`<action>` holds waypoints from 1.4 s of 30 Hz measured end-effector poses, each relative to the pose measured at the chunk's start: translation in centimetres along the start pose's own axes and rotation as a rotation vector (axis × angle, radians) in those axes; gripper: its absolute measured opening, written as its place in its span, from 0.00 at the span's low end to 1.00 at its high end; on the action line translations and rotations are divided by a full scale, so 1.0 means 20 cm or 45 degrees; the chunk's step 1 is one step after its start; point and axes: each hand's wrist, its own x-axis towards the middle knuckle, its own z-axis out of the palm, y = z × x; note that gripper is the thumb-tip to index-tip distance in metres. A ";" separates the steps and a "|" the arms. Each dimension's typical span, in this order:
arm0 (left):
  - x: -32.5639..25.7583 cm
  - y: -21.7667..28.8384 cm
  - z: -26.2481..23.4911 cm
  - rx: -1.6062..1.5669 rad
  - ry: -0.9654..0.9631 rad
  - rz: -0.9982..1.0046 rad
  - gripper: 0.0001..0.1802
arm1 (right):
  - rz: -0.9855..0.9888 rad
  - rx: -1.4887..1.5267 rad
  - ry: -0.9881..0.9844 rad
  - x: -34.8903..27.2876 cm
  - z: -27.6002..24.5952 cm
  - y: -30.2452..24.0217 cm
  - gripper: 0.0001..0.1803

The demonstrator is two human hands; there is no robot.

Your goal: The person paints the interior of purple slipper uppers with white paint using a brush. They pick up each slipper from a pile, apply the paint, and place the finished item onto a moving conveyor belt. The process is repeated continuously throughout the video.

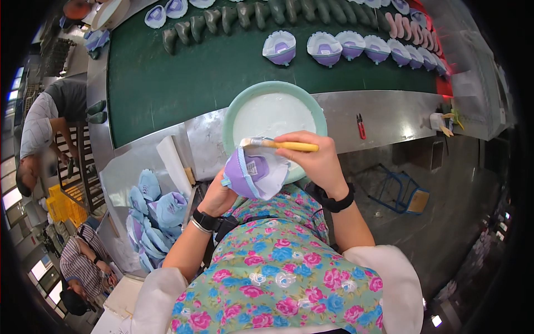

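My left hand (219, 196) grips a purple and light-blue shoe upper (238, 173) by its outer side, with the pale lining facing up. Pinched in my right hand (316, 161) is a paintbrush (297, 146) with a yellow wooden handle. Its pale bristles rest at the upper's top edge; whether they press on it I cannot tell. Just beyond both hands stands a round mint-green basin (229, 119) holding white liquid (273, 114). The upper and my right hand cover part of its near rim.
A green conveyor belt (183, 89) carries rows of purple uppers (279, 49), dark green shoe lasts (228, 20) and pink shoe-shaped pieces (413, 32). Red-handled snips (361, 129) lie on the metal ledge. More uppers (158, 217) are heaped at left. A blue-framed stool (397, 189) stands right. Two people work at left.
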 end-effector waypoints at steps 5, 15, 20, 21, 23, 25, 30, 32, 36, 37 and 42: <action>0.00 0.04 0.02 0.006 0.020 0.099 0.25 | 0.105 -0.189 0.276 -0.02 -0.09 0.07 0.09; 0.05 0.04 0.03 0.116 0.105 0.523 0.22 | 0.304 -0.010 0.178 -0.21 0.03 -0.21 0.10; 0.02 0.11 0.09 -0.121 0.214 0.402 0.18 | 0.179 -0.213 0.177 -0.13 -0.03 -0.11 0.09; 0.01 0.12 0.10 -0.139 0.289 0.378 0.16 | 0.139 -0.247 0.210 -0.11 -0.03 -0.09 0.08; -0.01 0.13 0.07 -0.195 0.285 0.275 0.13 | 0.061 -0.306 0.305 -0.07 -0.05 -0.08 0.07; 0.00 0.13 -0.04 -0.261 0.127 0.123 0.14 | 0.006 -0.300 0.336 -0.04 -0.06 -0.12 0.06; -0.01 0.11 -0.07 -0.547 -0.010 -0.399 0.20 | -0.265 -0.115 -0.223 -0.02 0.10 -0.35 0.09; 0.00 0.11 0.05 -0.512 0.174 -0.449 0.19 | -0.372 -0.015 -0.408 0.02 0.18 -0.33 0.08; 0.05 0.07 -0.02 -0.529 -0.389 -0.694 0.12 | -0.164 -0.034 -0.108 0.08 0.08 -0.20 0.07; 0.06 0.08 -0.01 -0.440 -0.313 -0.683 0.07 | -0.025 -0.101 -0.055 0.06 0.02 -0.13 0.07; 0.16 0.19 0.04 -0.318 0.112 -0.458 0.06 | 0.437 -0.091 0.206 -0.08 -0.21 0.01 0.08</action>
